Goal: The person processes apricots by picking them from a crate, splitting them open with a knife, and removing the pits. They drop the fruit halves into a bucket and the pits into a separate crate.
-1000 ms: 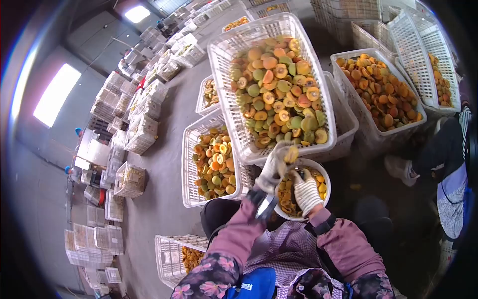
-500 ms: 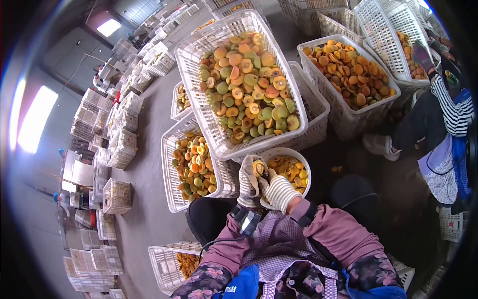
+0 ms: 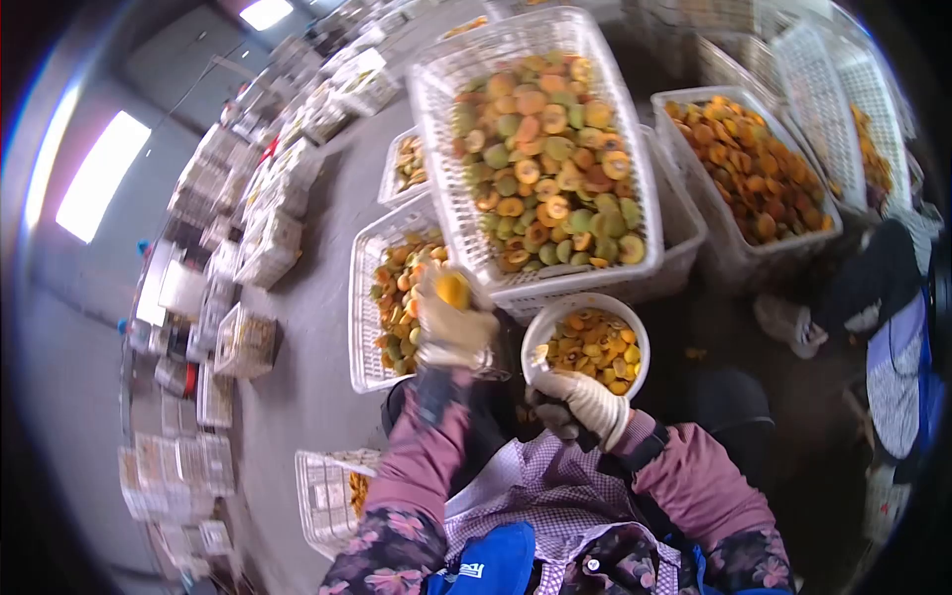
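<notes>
My left hand [image 3: 451, 322], gloved and smeared by motion, is over the right part of the lower-left crate [image 3: 363, 327] with a yellow-orange fruit piece [image 3: 452, 290] in its fingers. My right hand [image 3: 580, 407], in a striped, dark-stained glove, is closed at the lower rim of the white bucket [image 3: 643, 342]. A small metallic-looking piece shows at its fingertips, too small to name. Yellow fruit pieces [image 3: 595, 347] lie inside the bucket. Above it stands a big white crate [image 3: 451, 198] full of halved green and orange fruit [image 3: 555, 169].
To the right are a crate of orange fruit [image 3: 754, 178] and a seated co-worker's leg and shoe [image 3: 790, 322]. Another crate [image 3: 327, 501] stands at lower left. Stacked crates [image 3: 273, 238] line the floor on the far left.
My left hand has moved left, away from my right hand, carrying the fruit piece over the lower-left crate. My right hand has stayed by the bucket. The whole view has shifted.
</notes>
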Demonstrator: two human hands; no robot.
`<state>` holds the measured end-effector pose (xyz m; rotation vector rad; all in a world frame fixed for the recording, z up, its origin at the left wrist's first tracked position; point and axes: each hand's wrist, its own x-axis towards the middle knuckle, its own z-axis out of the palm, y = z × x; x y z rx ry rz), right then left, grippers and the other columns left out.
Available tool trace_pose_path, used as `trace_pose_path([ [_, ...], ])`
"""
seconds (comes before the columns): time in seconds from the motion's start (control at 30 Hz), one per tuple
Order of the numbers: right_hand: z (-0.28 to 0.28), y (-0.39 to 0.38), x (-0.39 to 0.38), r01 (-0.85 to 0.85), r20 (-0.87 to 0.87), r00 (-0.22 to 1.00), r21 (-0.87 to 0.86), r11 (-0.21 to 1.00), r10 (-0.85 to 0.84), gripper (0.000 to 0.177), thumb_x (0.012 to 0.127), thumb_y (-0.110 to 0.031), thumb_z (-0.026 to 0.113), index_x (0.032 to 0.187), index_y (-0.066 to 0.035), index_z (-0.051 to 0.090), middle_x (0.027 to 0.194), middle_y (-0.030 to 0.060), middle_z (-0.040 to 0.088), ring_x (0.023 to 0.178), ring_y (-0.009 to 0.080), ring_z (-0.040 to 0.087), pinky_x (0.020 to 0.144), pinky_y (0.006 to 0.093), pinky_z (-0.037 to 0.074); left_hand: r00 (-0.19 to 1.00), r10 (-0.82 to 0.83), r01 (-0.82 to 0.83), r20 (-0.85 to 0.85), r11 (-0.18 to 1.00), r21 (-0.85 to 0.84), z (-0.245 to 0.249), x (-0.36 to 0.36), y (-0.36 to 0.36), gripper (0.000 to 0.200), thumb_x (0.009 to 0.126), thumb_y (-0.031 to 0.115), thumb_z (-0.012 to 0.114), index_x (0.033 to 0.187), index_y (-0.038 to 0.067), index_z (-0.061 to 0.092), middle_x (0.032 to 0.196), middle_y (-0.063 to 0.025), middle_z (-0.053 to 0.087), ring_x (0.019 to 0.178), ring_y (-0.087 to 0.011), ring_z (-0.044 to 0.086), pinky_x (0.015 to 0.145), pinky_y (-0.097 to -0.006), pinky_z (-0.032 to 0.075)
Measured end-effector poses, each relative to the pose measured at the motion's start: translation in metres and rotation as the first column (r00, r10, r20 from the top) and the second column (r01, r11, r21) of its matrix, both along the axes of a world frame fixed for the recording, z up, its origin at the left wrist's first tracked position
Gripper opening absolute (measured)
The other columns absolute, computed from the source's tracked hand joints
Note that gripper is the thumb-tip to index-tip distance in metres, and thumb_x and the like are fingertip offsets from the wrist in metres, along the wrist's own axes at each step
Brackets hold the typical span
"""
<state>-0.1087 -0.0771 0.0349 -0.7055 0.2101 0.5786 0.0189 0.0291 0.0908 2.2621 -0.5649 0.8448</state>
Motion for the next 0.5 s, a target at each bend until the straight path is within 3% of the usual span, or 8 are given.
trace_pose_path([
  [0.07,-0.007,0.001,0.007,0.173,-0.139,0.975,-0.001,0.985,-0.172,0.024,0.089,-0.031,0.051,0.076,-0.011,0.052,0.050,-0.0007,0.042,0.038,0.0110,0.036,0.036,0.0253,0.028,0.887,-0.210,0.068,-0.411,0.940,-0.335,-0.028,0.093,0.083,0.024,0.084,0.005,0.055,0.105,-0.003,0.048,0.083,-0.0081,0.058,0.074,-0.0159,0.060,0.062,-0.0276,0.049],
  [0.1,-0.024,0.001,0.012,0.262,-0.173,0.951,0.012,0.965,-0.256,0.025,0.090,-0.033,0.051,0.075,-0.013,0.051,0.051,-0.0026,0.042,0.038,0.0104,0.035,0.037,0.0247,0.027,0.996,-0.034,0.033,0.081,0.999,0.012,-0.037,0.130,0.118,0.028,0.085,0.001,0.053,0.111,-0.002,0.045,0.088,-0.0076,0.058,0.078,-0.0134,0.059,0.065,-0.0252,0.049],
  [0.17,-0.027,-0.001,0.020,0.377,-0.197,0.896,-0.130,0.917,-0.397,0.025,0.089,-0.034,0.052,0.074,-0.013,0.052,0.051,-0.0037,0.043,0.038,0.0102,0.036,0.036,0.0242,0.028,0.713,-0.487,0.377,-0.504,0.873,-0.310,-0.135,0.252,0.259,0.028,0.086,0.003,0.053,0.114,0.001,0.048,0.102,-0.0074,0.057,0.089,-0.0138,0.056,0.070,-0.0236,0.048],
  [0.23,-0.027,0.001,0.027,0.411,-0.246,0.865,-0.152,0.899,-0.437,0.026,0.088,-0.033,0.055,0.073,-0.012,0.052,0.049,-0.0030,0.044,0.036,0.0114,0.040,0.036,0.0249,0.032,0.860,-0.192,0.505,-0.473,0.457,0.732,-0.079,0.220,0.229,0.026,0.093,0.017,0.046,0.112,0.002,0.056,0.095,-0.0097,0.062,0.087,-0.0183,0.061,0.072,-0.0296,0.050],
  [0.3,-0.029,0.007,0.034,0.383,-0.210,0.881,-0.211,0.899,-0.424,0.026,0.088,-0.033,0.055,0.075,-0.011,0.053,0.048,-0.0023,0.044,0.035,0.0117,0.039,0.035,0.0254,0.032,0.369,-0.026,0.118,-0.929,0.993,0.019,-0.163,0.241,0.256,0.028,0.088,0.021,0.053,0.112,0.006,0.059,0.101,-0.0150,0.062,0.094,-0.0232,0.061,0.076,-0.0333,0.049],
  [0.33,-0.033,0.010,0.036,0.342,-0.204,0.895,-0.255,0.904,-0.396,0.027,0.090,-0.035,0.052,0.081,-0.011,0.053,0.051,-0.0029,0.044,0.037,0.0112,0.040,0.036,0.0254,0.033,0.591,0.323,0.140,-0.739,0.861,0.489,-0.147,0.229,0.239,0.035,0.084,0.024,0.057,0.116,0.011,0.057,0.110,-0.0173,0.060,0.100,-0.0288,0.059,0.082,-0.0352,0.047],
  [0.37,-0.037,0.013,0.039,0.338,-0.213,0.891,-0.279,0.899,-0.401,0.026,0.090,-0.035,0.053,0.081,-0.010,0.053,0.051,-0.0029,0.045,0.037,0.0111,0.041,0.036,0.0256,0.033,0.512,0.209,-0.021,-0.833,0.973,0.231,-0.233,0.276,0.275,0.040,0.082,0.024,0.057,0.120,0.012,0.054,0.121,-0.0165,0.055,0.106,-0.0303,0.057,0.088,-0.0365,0.046],
  [0.5,-0.054,0.020,0.054,0.329,-0.250,0.871,-0.341,0.880,-0.423,0.024,0.088,-0.032,0.057,0.080,-0.010,0.052,0.048,-0.0009,0.044,0.035,0.0118,0.041,0.034,0.0257,0.032,0.793,0.283,0.217,-0.539,0.695,0.685,-0.211,0.239,0.215,0.048,0.081,0.020,0.054,0.129,0.015,0.047,0.134,-0.0159,0.045,0.118,-0.0312,0.048,0.101,-0.0374,0.039],
])
